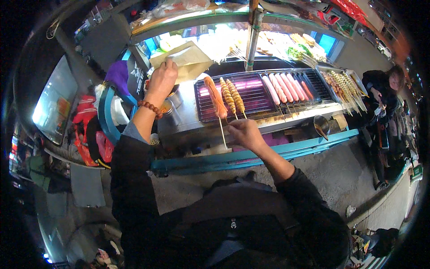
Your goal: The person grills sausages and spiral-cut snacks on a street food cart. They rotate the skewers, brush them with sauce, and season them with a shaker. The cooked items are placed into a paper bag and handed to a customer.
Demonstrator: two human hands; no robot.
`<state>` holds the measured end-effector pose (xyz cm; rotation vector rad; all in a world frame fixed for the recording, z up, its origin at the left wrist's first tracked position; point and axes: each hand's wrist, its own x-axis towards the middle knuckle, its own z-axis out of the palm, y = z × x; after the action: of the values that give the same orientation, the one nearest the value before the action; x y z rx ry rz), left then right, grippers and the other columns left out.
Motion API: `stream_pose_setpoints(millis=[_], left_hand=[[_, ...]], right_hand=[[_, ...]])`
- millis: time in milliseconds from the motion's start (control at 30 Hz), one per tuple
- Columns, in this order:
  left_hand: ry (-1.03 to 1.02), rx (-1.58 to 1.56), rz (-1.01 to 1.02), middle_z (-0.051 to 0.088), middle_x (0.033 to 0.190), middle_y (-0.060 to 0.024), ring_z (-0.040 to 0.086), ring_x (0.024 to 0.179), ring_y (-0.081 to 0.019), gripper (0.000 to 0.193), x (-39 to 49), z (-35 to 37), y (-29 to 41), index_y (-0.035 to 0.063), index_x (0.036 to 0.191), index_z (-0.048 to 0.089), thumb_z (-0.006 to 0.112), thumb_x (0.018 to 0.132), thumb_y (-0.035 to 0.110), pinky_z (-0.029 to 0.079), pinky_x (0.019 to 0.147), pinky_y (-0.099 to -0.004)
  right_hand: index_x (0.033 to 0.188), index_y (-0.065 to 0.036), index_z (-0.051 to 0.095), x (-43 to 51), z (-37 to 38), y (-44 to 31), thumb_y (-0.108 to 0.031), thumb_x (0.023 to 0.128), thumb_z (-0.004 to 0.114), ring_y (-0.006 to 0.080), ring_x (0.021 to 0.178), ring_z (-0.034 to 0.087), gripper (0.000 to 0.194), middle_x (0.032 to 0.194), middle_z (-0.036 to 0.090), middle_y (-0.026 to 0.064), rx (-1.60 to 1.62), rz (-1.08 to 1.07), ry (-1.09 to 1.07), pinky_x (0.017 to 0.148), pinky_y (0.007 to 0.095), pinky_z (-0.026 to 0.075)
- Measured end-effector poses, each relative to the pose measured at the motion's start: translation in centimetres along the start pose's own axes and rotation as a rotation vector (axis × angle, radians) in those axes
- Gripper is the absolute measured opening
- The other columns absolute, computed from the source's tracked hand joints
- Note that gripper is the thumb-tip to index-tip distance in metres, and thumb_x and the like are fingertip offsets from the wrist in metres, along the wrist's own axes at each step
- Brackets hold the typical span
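Note:
My left hand (168, 72), a wooden bead bracelet at its wrist, grips the edge of a brown paper bag (188, 59) at the upper left of the grill. My right hand (243, 132) is at the grill's front edge, fingers pinched near the sticks; which stick it touches is hard to tell. Beside it a browned, split sausage on a stick (215, 97) slants over the grill's left part. Two spiral-cut skewered pieces (231, 95) lie just right of that sausage. Several pink sausages on sticks (284, 88) lie on the right part of the grill rack (253, 95).
A metal tray of skewers (344, 87) adjoins the grill's right end. Seasoning tins (172, 114) stand at its left. A metal cup (321, 124) hangs by the blue front rail (302, 148). A post (254, 40) rises behind the grill. At the right stands a person (379, 90).

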<state>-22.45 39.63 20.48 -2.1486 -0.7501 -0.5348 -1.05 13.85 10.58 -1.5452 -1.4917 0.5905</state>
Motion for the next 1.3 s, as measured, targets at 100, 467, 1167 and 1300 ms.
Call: stream_pose_setpoints(millis=[100,467,1167,1300], left_hand=[[0.0,-0.035,0.043,0.06,0.093,-0.01,0.067,0.086,-0.0214,0.011,1.2,-0.4,1.6,0.0008,0.091,0.064,0.062,0.081,0.004,0.061,0.067,-0.0298],[0.177,-0.253,0.149,0.06,0.091,-0.0123,0.069,0.078,-0.0257,0.006,11.5,-3.2,13.4,0.0005,0.086,0.064,0.062,0.08,0.002,0.062,0.061,-0.0362],[-0.108,-1.025,0.221,0.06,0.085,-0.0148,0.066,0.069,-0.0278,0.019,23.4,-4.1,45.4,0.0014,0.093,0.057,0.06,0.095,0.02,0.055,0.056,-0.0372],[-0.011,-0.997,0.27,0.061,0.086,-0.0096,0.066,0.069,-0.0246,0.018,16.6,-8.9,41.0,0.0036,0.095,0.064,0.071,0.086,0.017,0.056,0.058,-0.0378]], right_hand=[[0.098,0.001,0.074,-1.4,-3.8,-2.7,-0.019,0.092,0.069,0.022,0.059,0.067,0.021,0.071,0.066,0.0211,0.029,0.081,-0.04,0.06,0.0368,0.051],[0.096,0.002,0.072,-3.9,-13.6,-1.1,-0.014,0.094,0.069,0.0087,0.056,0.056,0.017,0.062,0.062,0.0055,-0.015,0.077,0.036,0.054,0.0291,0.047],[0.097,-0.001,0.075,-2.3,-36.0,24.6,-0.03,0.091,0.067,0.0255,0.064,0.069,0.031,0.075,0.071,0.0196,-0.248,0.389,0.033,0.063,0.0386,0.053],[0.094,-0.002,0.074,-4.4,-32.1,18.5,-0.022,0.096,0.067,0.0166,0.056,0.065,0.021,0.065,0.068,0.0139,-0.389,0.235,0.34,0.055,0.0338,0.052]])
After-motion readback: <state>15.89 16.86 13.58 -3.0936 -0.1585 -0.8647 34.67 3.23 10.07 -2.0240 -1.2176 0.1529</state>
